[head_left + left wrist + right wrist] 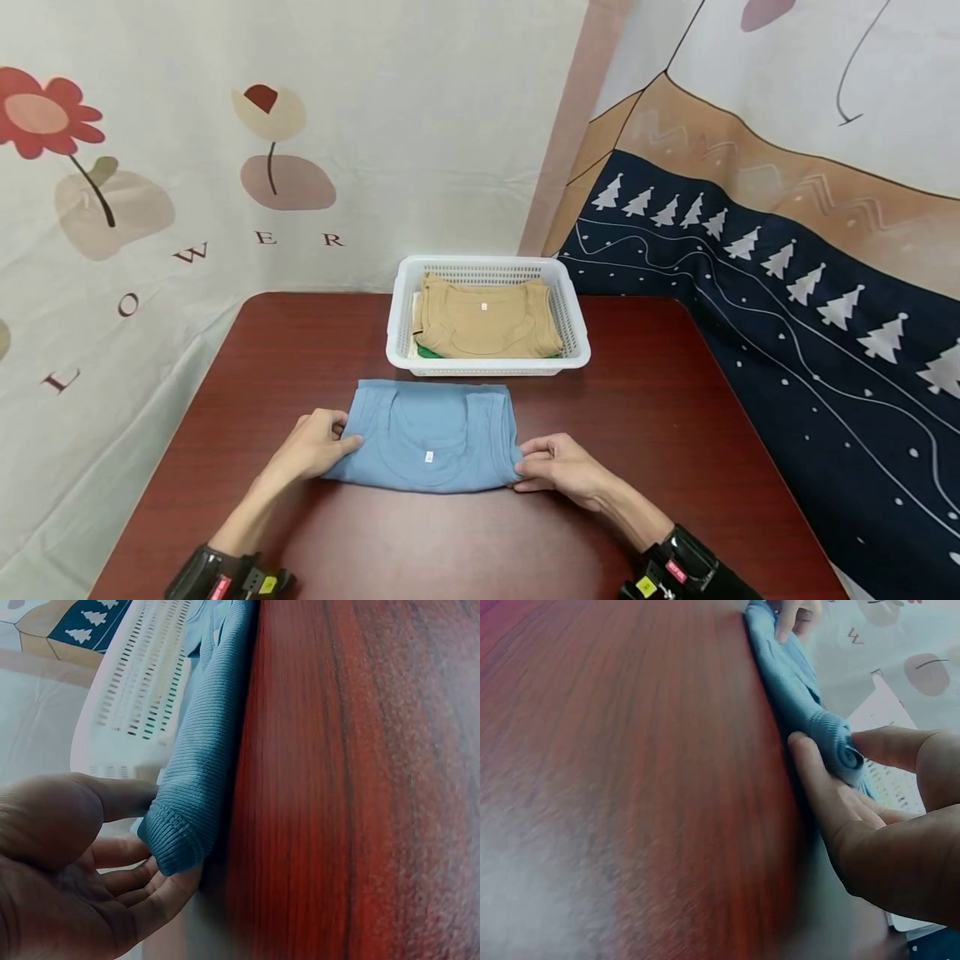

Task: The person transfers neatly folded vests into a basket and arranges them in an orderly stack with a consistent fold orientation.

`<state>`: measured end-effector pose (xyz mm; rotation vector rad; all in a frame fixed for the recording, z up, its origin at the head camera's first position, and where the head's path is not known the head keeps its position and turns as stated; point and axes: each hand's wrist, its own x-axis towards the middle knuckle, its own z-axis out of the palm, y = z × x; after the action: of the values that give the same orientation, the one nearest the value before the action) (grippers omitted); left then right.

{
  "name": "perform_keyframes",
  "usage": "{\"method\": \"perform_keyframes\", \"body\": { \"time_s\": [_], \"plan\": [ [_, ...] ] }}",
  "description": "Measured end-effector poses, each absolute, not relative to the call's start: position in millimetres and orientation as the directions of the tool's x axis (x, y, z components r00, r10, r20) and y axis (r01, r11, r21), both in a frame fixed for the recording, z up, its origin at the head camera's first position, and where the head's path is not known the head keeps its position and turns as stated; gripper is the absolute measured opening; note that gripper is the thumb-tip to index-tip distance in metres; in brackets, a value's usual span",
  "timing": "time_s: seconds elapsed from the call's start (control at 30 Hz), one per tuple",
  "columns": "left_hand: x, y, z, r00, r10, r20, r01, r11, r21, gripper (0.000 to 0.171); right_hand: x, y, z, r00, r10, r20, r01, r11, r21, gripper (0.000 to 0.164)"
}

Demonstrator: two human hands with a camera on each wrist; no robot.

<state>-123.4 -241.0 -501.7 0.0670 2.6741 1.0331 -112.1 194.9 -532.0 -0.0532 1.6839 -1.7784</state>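
Note:
A folded light-blue T-shirt [420, 417] lies on the table, its neckline and small white label facing up. At its left end, my left hand [315, 446] pinches the fabric, thumb on top and fingers beneath. My right hand [558, 465] grips the lower right corner between thumb and fingers. Seen from the left wrist, the shirt's ribbed end [180, 832] sits between thumb and fingers. The right wrist view shows the rolled end of the blue cloth [840, 750] held the same way.
Just beyond the shirt stands a white plastic basket [487, 364] holding a folded tan shirt [487, 321], with green and white cloth under it. Both sit on a reddish-brown table [420, 546] with rounded far corners. Printed curtains [435, 150] hang behind and to the right.

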Motion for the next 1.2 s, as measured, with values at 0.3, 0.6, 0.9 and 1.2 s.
{"method": "perform_keyframes", "body": {
  "time_s": [0.3, 0.6, 0.9, 1.2],
  "plan": [
    [-123, -241, -504, -0.962, 0.139, -0.236, -0.055, 0.746, 0.664, 0.045, -126, 188, -528, -0.793, -0.445, -0.417, 0.430, 0.077, -0.899, 0.066],
    [-125, -240, -504, -0.963, 0.103, -0.249, -0.089, 0.750, 0.655, 0.029, -144, 177, -531, -0.805, -0.408, -0.431, 0.467, 0.012, -0.884, 0.026],
    [-127, -242, -505, -0.962, 0.075, -0.262, -0.125, 0.732, 0.670, 0.063, -155, 157, -532, -0.819, -0.317, -0.479, 0.477, 0.091, -0.874, 0.023],
    [-131, -241, -508, -0.969, 0.071, -0.236, -0.115, 0.717, 0.687, 0.038, -156, 142, -530, -0.888, -0.172, -0.427, 0.378, 0.258, -0.889, 0.033]
  ]
}}
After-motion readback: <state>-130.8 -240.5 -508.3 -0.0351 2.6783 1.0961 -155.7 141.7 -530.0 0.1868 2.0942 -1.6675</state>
